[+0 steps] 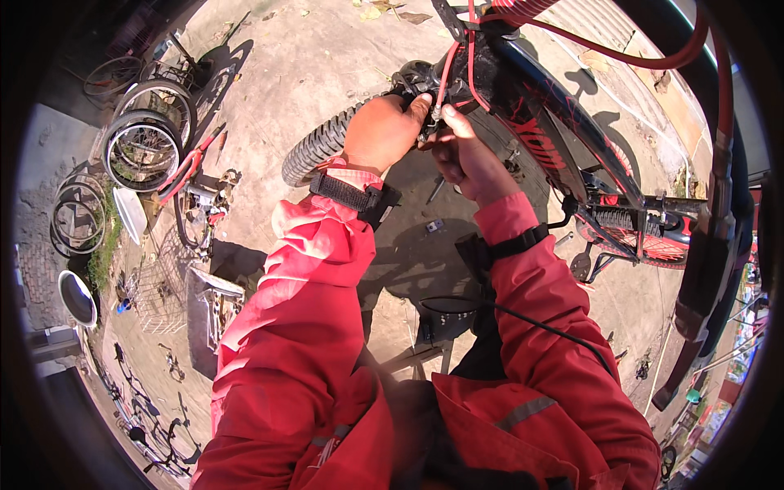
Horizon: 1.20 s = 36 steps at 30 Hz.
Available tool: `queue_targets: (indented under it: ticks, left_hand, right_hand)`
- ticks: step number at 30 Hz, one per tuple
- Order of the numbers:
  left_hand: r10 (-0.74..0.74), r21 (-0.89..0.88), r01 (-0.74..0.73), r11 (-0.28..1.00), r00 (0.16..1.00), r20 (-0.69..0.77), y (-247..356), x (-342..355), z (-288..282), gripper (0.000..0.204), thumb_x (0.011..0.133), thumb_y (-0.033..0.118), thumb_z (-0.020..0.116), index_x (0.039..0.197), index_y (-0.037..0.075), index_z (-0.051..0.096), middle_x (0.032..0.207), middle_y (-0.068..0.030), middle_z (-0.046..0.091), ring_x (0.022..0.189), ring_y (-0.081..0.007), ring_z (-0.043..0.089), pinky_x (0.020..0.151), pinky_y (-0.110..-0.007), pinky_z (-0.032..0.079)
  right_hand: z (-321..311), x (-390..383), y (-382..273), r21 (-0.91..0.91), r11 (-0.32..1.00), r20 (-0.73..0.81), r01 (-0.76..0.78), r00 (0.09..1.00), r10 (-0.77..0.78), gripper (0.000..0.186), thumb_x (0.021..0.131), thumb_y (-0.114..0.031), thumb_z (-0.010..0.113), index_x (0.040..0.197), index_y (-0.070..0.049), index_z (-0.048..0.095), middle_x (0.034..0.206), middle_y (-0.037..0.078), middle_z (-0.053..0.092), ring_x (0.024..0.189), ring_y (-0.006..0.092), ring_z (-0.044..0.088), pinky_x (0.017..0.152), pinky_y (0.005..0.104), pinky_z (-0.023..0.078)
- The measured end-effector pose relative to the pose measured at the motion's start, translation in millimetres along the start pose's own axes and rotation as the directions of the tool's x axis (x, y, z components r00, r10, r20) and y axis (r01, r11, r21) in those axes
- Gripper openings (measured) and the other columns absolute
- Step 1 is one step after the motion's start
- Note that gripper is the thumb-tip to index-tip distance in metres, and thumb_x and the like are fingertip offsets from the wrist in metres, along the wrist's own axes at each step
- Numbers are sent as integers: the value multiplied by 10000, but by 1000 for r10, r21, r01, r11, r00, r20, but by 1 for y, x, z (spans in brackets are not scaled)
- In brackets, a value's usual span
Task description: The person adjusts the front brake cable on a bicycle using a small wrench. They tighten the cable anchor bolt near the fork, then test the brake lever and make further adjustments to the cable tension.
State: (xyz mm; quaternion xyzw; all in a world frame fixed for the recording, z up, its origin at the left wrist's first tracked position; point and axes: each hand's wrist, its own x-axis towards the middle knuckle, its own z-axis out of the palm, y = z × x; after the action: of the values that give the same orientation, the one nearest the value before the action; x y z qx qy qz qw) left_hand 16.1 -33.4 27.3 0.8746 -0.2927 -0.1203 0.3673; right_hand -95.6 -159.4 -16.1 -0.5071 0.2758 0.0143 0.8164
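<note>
A dark bicycle with red markings on its frame (pixel 543 135) stands in front of me, its knobbly tyre (pixel 314 147) turned to the left. Both hands meet beside this wheel, where a red brake cable (pixel 447 77) comes down to the brake parts (pixel 418 77). My left hand (pixel 381 132) is closed there, thumb stretched toward the cable's lower end; what its fingers grip is hidden. Opposite it, my right hand (pixel 472 159) pinches around the cable's lower end with thumb and curled fingers. Its fingertips are partly hidden.
Several loose wheels (pixel 143 151) and a red frame part (pixel 192 167) lie to the left, with a wire basket (pixel 159 298) nearer. Tools and small parts are scattered on the concrete floor. A thin black cord (pixel 523 314) crosses my right sleeve.
</note>
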Motion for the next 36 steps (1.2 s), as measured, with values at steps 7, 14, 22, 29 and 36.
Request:
queue_targets:
  ticks: [7, 14, 22, 29, 36]
  left_hand:
    - [-10, -61, 11, 998, 1000, 25, -1, 2, 0, 582, 980, 517, 560, 811, -16, 723, 704, -226, 678, 764, -433, 688, 698, -493, 527]
    - [53, -55, -52, 997, 998, 31, -15, -5, 1, 410, 979, 366, 590, 917, -17, 721, 741, -194, 703, 771, -404, 697, 716, -455, 532]
    - [119, -162, -109, 981, 991, 53, -39, -22, 15, 242, 914, 187, 608, 1002, -1, 733, 798, -210, 717, 771, -364, 713, 724, -431, 543]
    - [12, -421, -18, 907, 1000, -17, -39, -34, 25, 167, 884, 81, 655, 1022, 14, 723, 839, -209, 715, 773, -355, 707, 718, -397, 545]
    - [353, -107, -392, 914, 897, -265, -26, -31, 21, 123, 854, 55, 656, 965, 47, 708, 889, -176, 685, 829, -378, 676, 729, -431, 538]
  right_hand:
    - [2, -1, -2, 8, 1000, -27, -1, 1000, 1, 569, 917, -691, 607, 802, -134, 586, 616, -40, 452, 432, 61, 291, 418, 252, 198]
    - [3, 1, -1, 52, 998, -21, 22, 1000, -21, 551, 933, -663, 594, 799, -129, 609, 601, -54, 406, 445, 56, 282, 424, 248, 186]
    - [6, -1, -2, 67, 998, -20, -7, 1000, 9, 493, 988, -598, 543, 802, -148, 617, 586, -80, 373, 459, 55, 254, 436, 254, 170]
    - [4, -3, -1, 74, 997, 29, -6, 1000, 4, 456, 1000, -569, 540, 789, -169, 602, 588, -84, 383, 457, 53, 254, 434, 255, 169]
    - [-1, 2, 3, 100, 994, 3, -31, 1000, 31, 459, 998, -555, 560, 802, -145, 622, 609, -67, 405, 446, 64, 270, 429, 257, 195]
